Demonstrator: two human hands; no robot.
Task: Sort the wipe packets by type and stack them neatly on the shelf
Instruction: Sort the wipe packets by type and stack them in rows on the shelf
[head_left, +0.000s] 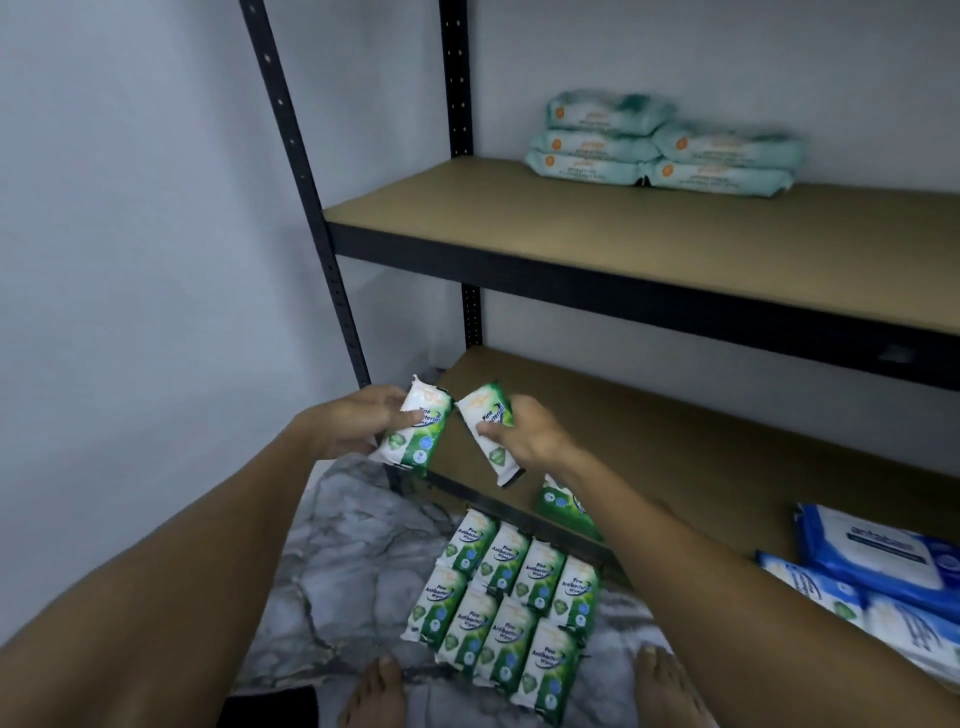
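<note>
My left hand (350, 423) grips a green and white pine antibacterial wipe packet (415, 431), and my right hand (524, 434) grips a second packet of the same kind (485, 415). Both are held in the air in front of the left end of the lower shelf board (675, 441). Below them, several more green packets (506, 603) lie in two rows on the marble floor. One further green packet (558, 506) shows partly behind my right forearm at the shelf edge. Several pale teal packets (660, 148) are stacked on the upper shelf (571, 228).
Blue and white wipe packets (878, 566) are piled on the lower shelf at the far right. Black metal uprights (306, 176) frame the rack's left side, next to a white wall. My bare feet (374, 693) stand on the floor near the green rows.
</note>
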